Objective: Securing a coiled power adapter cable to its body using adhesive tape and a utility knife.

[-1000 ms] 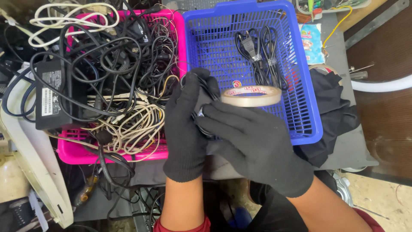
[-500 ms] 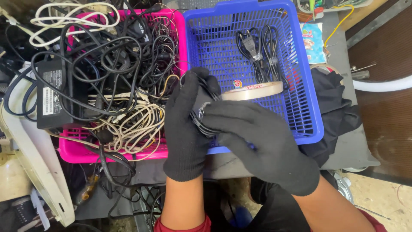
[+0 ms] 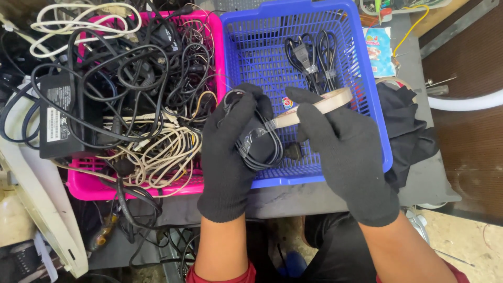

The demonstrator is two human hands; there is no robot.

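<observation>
Both my hands wear black knit gloves. My left hand (image 3: 228, 152) grips a coiled black cable bundle (image 3: 260, 145) over the near edge of the blue basket (image 3: 377, 120). My right hand (image 3: 346, 152) holds a roll of clear tape (image 3: 327, 102), and a strip of tape runs from the roll to the bundle. Another coiled black cable (image 3: 312, 55) lies inside the blue basket at the back.
A pink basket (image 3: 84, 186) on the left is heaped with tangled black and white cables and a black power adapter (image 3: 60, 112). Black cloth (image 3: 406, 126) lies right of the blue basket. A white pipe (image 3: 466, 102) crosses at far right.
My right hand has pulled the tape roll to the right and tilted it, drawing a strip of tape out from the cable bundle. My left hand keeps its hold on the bundle.
</observation>
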